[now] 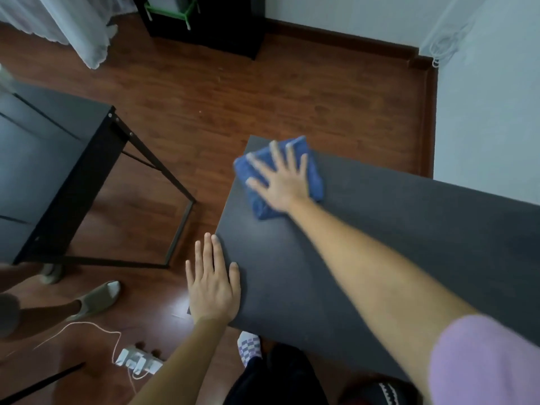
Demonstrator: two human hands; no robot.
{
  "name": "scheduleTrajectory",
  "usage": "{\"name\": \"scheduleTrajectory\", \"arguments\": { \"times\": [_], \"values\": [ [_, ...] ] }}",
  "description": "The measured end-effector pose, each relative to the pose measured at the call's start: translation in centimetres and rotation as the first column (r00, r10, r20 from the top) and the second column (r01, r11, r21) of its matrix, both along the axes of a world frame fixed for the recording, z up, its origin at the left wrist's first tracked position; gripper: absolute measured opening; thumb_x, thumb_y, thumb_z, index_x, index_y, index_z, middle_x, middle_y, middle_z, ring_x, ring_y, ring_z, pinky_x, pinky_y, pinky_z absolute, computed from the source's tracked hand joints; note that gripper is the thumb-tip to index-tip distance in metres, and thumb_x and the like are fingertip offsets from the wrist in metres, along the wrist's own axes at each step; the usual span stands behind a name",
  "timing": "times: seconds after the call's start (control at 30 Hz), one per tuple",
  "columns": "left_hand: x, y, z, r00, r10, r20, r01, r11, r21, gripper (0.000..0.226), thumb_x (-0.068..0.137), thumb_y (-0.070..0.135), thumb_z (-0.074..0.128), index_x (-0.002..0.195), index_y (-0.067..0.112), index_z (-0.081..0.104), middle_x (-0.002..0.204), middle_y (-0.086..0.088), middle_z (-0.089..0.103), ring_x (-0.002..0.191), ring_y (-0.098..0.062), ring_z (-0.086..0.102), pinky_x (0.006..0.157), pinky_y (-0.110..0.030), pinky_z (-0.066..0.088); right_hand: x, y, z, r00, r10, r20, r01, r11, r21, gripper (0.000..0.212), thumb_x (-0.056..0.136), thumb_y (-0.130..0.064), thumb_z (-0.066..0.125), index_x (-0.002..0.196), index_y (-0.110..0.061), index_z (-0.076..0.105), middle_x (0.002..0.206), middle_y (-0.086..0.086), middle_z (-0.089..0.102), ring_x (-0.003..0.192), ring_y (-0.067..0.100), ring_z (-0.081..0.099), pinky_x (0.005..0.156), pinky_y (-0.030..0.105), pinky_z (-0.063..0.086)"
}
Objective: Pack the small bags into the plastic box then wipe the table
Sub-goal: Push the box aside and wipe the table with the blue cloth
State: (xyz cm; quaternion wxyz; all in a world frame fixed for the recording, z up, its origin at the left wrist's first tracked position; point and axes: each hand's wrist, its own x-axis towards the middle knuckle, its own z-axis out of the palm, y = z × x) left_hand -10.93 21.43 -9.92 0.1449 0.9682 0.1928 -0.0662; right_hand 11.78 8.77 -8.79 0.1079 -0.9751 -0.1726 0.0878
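Observation:
A folded blue cloth (314, 176) lies on the dark grey table (409, 229) near its far left corner. My right hand (280, 182) presses flat on the cloth with its fingers spread; it looks blurred. My left hand (213, 283) rests flat on the table's near left edge, fingers apart, holding nothing. No small bags and no plastic box are in view.
A second dark table (43, 159) with black metal legs stands to the left. Another person's feet in slippers (96, 299) are on the wooden floor beside it. A white power strip (137, 359) with a cord lies on the floor. A black cabinet (204, 21) stands at the back.

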Motion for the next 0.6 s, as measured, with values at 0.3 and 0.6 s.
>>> {"name": "scheduleTrajectory", "arguments": {
  "times": [0.3, 0.6],
  "values": [
    [-0.1, 0.1, 0.0, 1.0, -0.01, -0.015, 0.01, 1.0, -0.015, 0.067, 0.095, 0.045, 0.013, 0.154, 0.015, 0.003, 0.163, -0.003, 0.008, 0.151, -0.022, 0.001, 0.121, -0.05, 0.013, -11.0, -14.4, 0.0, 0.676, -0.735, 0.051, 0.737, 0.675, -0.028, 0.064, 0.092, -0.065, 0.026, 0.152, -0.042, 0.021, 0.162, 0.021, 0.016, 0.147, 0.049, 0.012, 0.111, 0.074, 0.013],
    [0.1, 0.1, 0.2, 1.0, -0.024, 0.008, 0.024, 1.0, -0.01, 0.066, 0.096, 0.043, 0.018, 0.153, 0.012, 0.009, 0.162, -0.007, 0.014, 0.15, -0.026, 0.009, 0.118, -0.054, 0.018, -11.1, -8.4, -0.3, 0.854, -0.512, 0.085, 0.516, 0.856, -0.025, 0.06, 0.093, -0.065, 0.031, 0.15, -0.049, 0.018, 0.165, 0.011, 0.01, 0.151, 0.041, 0.004, 0.116, 0.068, 0.007]
  ]
}}
